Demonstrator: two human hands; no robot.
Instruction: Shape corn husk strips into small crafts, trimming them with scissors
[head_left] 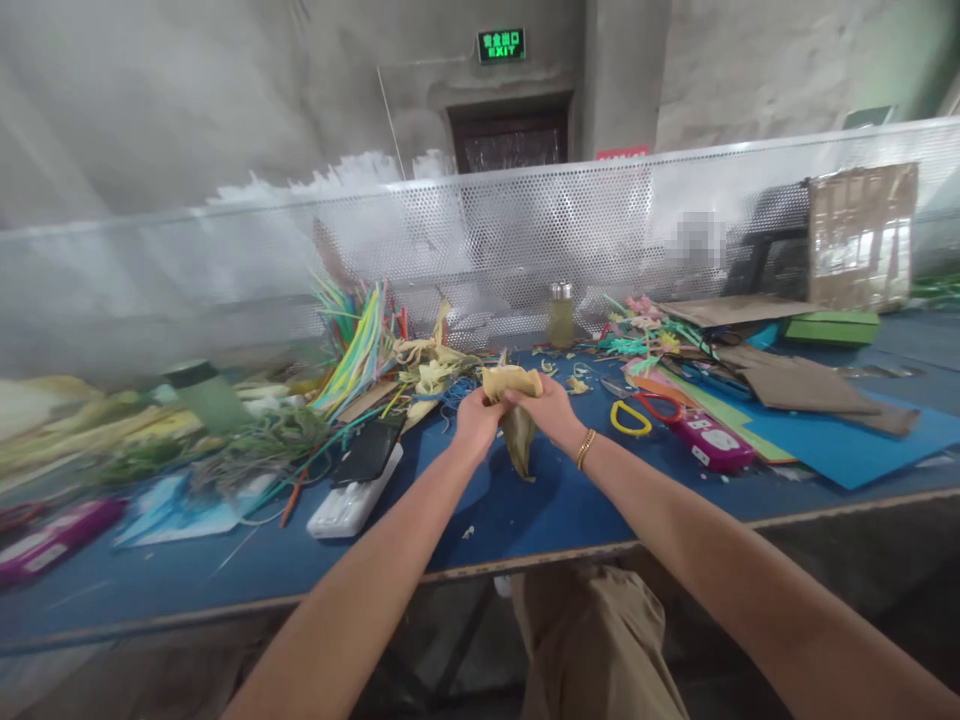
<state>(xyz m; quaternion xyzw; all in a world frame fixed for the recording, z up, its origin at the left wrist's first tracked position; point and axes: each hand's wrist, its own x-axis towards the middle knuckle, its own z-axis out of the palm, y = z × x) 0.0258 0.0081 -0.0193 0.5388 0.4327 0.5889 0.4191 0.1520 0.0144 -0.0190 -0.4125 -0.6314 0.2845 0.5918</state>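
Observation:
My left hand and my right hand come together above the blue tabletop, near its middle. Between them they grip a folded, pale yellow-brown dried husk. Its darker, greenish-brown tip hangs down below the fingers, pointing toward the table. Both thumbs press in at the centre, under the rolled top edge. My palms hide part of the husk. A gold bracelet circles my right wrist. Scraps of similar dried husk lie just beyond my left hand.
To the right lie scissors with yellow and red handles, a magenta box-like device and blue card sheets. At left are a black phone on a white power bank, and colourful stems. A bottle stands behind; a perforated metal screen borders the table.

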